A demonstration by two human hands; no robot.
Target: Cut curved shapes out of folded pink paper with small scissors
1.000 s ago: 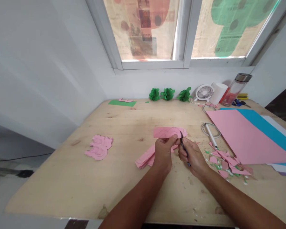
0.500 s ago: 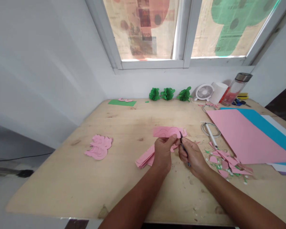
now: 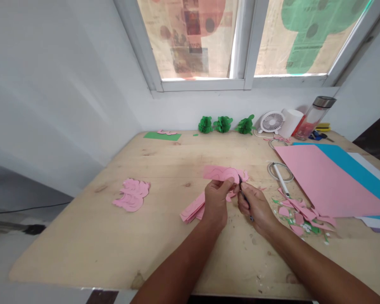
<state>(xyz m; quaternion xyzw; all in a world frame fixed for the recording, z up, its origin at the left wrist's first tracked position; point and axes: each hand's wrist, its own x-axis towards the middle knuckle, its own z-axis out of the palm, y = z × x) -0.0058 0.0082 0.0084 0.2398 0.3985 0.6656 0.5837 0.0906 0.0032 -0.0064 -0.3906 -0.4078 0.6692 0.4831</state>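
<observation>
My left hand [image 3: 217,200] pinches a pink paper strip [image 3: 213,172] with a wavy outline drawn on it. In my right hand [image 3: 256,207] is a pair of dark scissors [image 3: 244,196], its blades at the right part of the strip, beside my left fingertips. Folded pink strips [image 3: 192,207] lie on the table under and left of my left hand. Farther left rests a pile of scalloped pink cutouts [image 3: 132,195]. The scissors' handles are mostly hidden by my fingers.
Paper scraps [image 3: 304,215] and a white pen [image 3: 281,180] lie to the right, near large pink sheets [image 3: 329,181]. Green paper shapes [image 3: 223,124], a small fan [image 3: 271,122] and a bottle [image 3: 315,118] stand along the wall. A green strip [image 3: 161,136] lies at the back left.
The pink strip has tilted slightly, its left end lifting a little. Both hands stay nearly in place, with the scissors still at the strip.
</observation>
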